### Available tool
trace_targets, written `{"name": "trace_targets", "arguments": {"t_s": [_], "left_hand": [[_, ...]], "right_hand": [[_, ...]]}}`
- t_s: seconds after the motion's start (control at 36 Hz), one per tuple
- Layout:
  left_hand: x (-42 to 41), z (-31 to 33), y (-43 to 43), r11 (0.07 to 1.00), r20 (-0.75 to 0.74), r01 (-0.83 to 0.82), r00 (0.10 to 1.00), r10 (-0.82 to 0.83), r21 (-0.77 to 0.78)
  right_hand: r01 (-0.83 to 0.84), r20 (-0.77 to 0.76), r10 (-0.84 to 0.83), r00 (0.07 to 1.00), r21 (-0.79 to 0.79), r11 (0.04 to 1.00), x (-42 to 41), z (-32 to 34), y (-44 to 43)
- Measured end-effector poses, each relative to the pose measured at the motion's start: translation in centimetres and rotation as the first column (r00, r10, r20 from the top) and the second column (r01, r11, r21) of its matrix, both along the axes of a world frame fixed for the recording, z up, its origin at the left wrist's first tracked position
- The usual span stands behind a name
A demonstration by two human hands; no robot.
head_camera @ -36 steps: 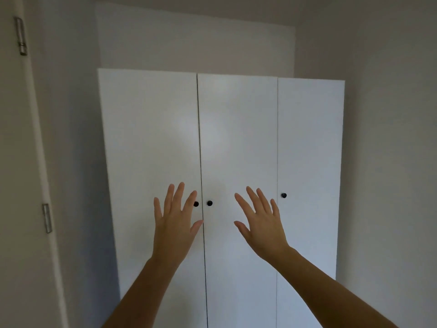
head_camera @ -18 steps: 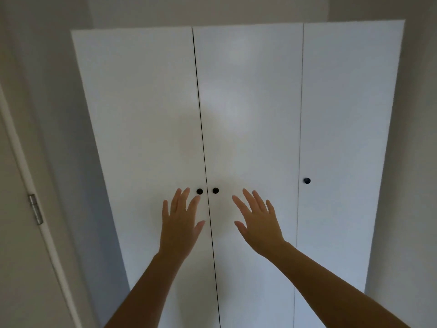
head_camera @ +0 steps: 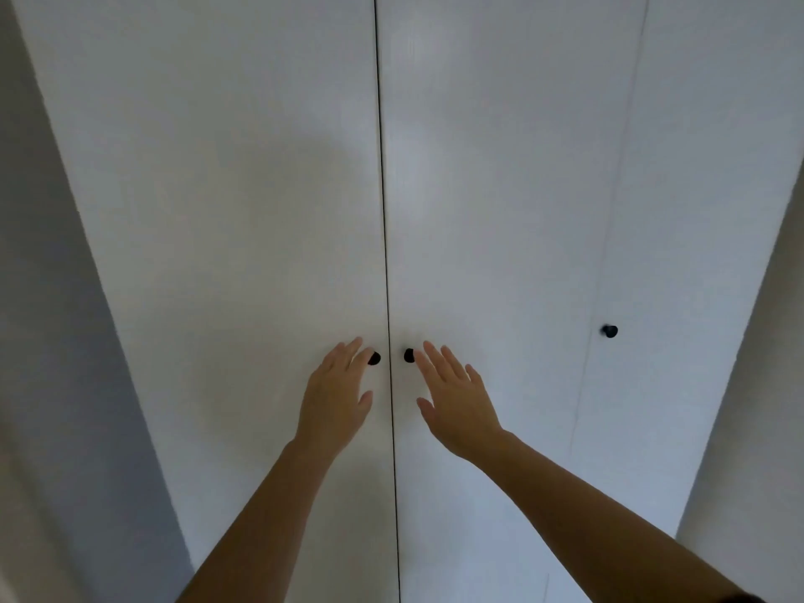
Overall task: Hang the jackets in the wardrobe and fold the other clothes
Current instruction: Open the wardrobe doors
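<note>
Left hand (head_camera: 335,396) and right hand (head_camera: 457,404) are reaching closer to the wardrobe (head_camera: 217,211) middle knobs (head_camera: 409,355) than before; fingers (head_camera: 348,354) are staying straight, gripping nothing.

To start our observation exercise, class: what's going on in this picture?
A person faces a white wardrobe with its doors shut. The left hand reaches for the left knob and the right hand for the middle knob. Neither hand grips yet. The right knob is untouched. No clothes are in view.
</note>
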State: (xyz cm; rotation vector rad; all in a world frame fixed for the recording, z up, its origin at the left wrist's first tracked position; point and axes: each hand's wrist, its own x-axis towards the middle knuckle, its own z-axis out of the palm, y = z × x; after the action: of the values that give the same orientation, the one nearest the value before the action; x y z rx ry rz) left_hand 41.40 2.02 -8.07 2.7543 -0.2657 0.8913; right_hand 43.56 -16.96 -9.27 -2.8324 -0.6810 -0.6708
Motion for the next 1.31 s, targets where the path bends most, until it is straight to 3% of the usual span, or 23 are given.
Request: {"name": "trace_targets", "arguments": {"t_s": [0.25, 0.39, 0.53, 0.64, 0.72, 0.81, 0.97, 1.17, 1.25, 1.31], "left_hand": [[6.4, -1.1, 1.2, 0.983, -0.053, 0.171, 0.983, -0.175, -0.071], [8.2, -1.5, 1.7, 0.973, -0.017, 0.204, 0.978, -0.207, -0.106], [8.5, -1.1, 1.7, 0.950, -0.074, 0.232, 0.965, -0.252, -0.210], [7.5, -0.8, 1.3, 0.929, -0.085, 0.220, 0.963, -0.255, -0.297], [6.4, -1.2, 1.1, 0.914, -0.056, 0.212, 0.968, -0.245, -0.346], [4.6, -1.5, 0.8, 0.876, 0.018, 0.231, 0.969, -0.247, -0.422], [0.6, -1.4, 0.2, 0.783, -0.023, 0.061, 0.995, -0.095, -0.620], [-1.0, 3.6, -3.0, 0.815, 0.342, 0.047, 0.920, 0.189, -0.578], [0.6, 6.9, -4.7, 0.861, 0.211, -0.212, 0.917, 0.339, -0.463], [1.8, 8.4, -5.7, 0.840, 0.166, -0.397, 0.861, 0.480, -0.369]], "right_hand": [[0.004, -0.105, -0.006, 0.994, -0.015, 1.000, 4.1, -1.9, 2.6], [-0.067, -0.102, 0.074, 0.992, 0.072, 0.995, 5.2, -2.3, 2.9], [-0.108, -0.091, 0.120, 0.989, 0.127, 0.986, 5.9, -2.8, 3.1], [-0.142, -0.145, 0.198, 0.969, 0.329, 0.934, 5.5, -2.8, 3.2], [-0.084, -0.244, 0.269, 0.932, 0.575, 0.814, 5.1, -3.0, 3.3], [-0.067, -0.316, 0.367, 0.875, 0.671, 0.738, 4.9, -2.5, 3.5], [-0.067, -0.434, 0.487, 0.758, 0.691, 0.720, 4.1, -1.9, 4.4], [-0.071, -0.436, 0.518, 0.736, 0.712, 0.699, 2.9, -2.6, 4.2], [-0.077, -0.436, 0.513, 0.739, 0.702, 0.708, 2.7, -2.5, 4.2], [-0.080, -0.437, 0.508, 0.742, 0.696, 0.714, 2.6, -2.6, 4.3]]}}
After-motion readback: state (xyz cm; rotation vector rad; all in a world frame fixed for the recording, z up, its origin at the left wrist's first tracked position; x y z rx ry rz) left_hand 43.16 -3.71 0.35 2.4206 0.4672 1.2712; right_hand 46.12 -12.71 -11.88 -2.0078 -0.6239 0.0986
